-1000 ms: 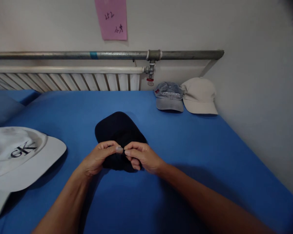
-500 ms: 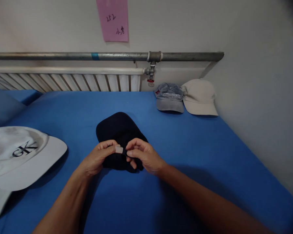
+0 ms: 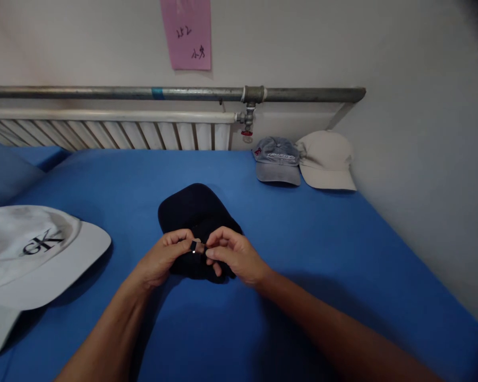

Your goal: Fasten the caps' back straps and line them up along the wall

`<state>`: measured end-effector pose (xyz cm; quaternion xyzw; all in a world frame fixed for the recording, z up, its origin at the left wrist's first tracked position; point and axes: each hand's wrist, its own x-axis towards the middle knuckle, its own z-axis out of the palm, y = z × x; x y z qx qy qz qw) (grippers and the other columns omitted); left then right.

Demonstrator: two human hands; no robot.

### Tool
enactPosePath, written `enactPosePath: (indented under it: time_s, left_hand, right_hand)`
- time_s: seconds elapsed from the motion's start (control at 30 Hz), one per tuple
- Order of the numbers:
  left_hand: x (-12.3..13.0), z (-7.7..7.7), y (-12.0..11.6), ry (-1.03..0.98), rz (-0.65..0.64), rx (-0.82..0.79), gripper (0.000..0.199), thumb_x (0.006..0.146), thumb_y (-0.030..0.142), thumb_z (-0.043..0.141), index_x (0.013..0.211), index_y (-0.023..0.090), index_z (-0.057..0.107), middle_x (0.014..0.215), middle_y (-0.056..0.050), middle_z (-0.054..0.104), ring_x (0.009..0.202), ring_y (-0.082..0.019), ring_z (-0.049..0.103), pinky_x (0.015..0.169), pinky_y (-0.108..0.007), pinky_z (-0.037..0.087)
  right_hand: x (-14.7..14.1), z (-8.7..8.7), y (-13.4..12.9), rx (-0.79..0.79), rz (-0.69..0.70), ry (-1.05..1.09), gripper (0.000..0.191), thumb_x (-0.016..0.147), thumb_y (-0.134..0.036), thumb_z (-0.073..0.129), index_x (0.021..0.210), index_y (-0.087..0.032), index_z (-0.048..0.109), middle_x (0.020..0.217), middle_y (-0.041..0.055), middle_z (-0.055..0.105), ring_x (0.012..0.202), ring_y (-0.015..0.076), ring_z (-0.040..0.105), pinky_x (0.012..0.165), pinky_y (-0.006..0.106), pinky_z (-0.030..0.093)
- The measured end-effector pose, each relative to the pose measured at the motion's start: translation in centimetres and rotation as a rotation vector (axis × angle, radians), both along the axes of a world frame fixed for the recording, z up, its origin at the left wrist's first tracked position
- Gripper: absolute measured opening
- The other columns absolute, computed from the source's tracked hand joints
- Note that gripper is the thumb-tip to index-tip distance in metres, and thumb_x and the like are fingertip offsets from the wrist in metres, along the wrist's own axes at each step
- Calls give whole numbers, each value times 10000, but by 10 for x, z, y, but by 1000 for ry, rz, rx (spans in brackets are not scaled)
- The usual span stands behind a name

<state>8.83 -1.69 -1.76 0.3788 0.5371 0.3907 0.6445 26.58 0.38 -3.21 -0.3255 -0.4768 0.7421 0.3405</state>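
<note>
A black cap point(image 3: 193, 208) lies on the blue sheet with its brim pointing up and left in the view. At the cap's near side, my left hand point(image 3: 165, 257) pinches a small metal buckle point(image 3: 198, 248) on its strap between thumb and index finger. Just right of the buckle, my right hand point(image 3: 235, 254) closes thumb and index finger on the dark strap. The fingertips of both hands are close together. The rest of the strap is hard to tell from the dark cap.
A large white cap point(image 3: 43, 265) with black letters is at the left. A grey cap point(image 3: 278, 159) and a beige cap point(image 3: 327, 159) sit side by side at the back right. Behind the blue sheet point(image 3: 322, 239) are a radiator point(image 3: 185, 136) and a metal pipe point(image 3: 199, 94).
The buckle has tilted between my fingers, so its face now looks darker with a bright spot. Both hands keep nearly the same place and hold.
</note>
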Motion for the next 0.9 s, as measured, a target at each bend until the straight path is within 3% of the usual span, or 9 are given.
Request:
enactPosePath:
  time_s: [0.2, 0.4, 0.7, 0.9]
  left_hand:
    - [-1, 1, -1, -3, -75, 0, 304, 647, 355, 769, 603, 149, 549, 520, 38, 523, 466, -59, 401, 455, -172, 286]
    - [-7, 7, -1, -96, -12, 52, 246, 619, 317, 788, 612, 153, 604, 540, 45, 545, 473, -58, 426, 460, -170, 312]
    - [-7, 4, -3, -43, -74, 51, 258, 684, 316, 750, 605, 148, 570, 517, 60, 473, 467, -46, 354, 460, -164, 268]
    - [-15, 5, -3, -72, -125, 74, 203, 739, 356, 683, 761, 157, 647, 646, 19, 568, 556, -77, 453, 528, -186, 342]
  right_hand:
    - [0, 3, 0, 52, 24, -37, 136, 712, -203, 636, 790, -212, 525, 606, -61, 595, 432, 73, 504, 440, 205, 396]
    - [7, 20, -2, 272, 13, -247, 208, 690, -89, 632, 851, -213, 591, 810, -26, 599, 734, 108, 568, 667, 255, 462]
    - [6, 25, -3, 350, 12, -237, 116, 752, -150, 612, 837, -214, 566, 769, -33, 589, 730, 113, 571, 704, 270, 468]
    - [10, 27, -2, 425, 53, -221, 159, 775, -90, 535, 869, -216, 560, 787, -25, 592, 764, 118, 585, 743, 283, 476]
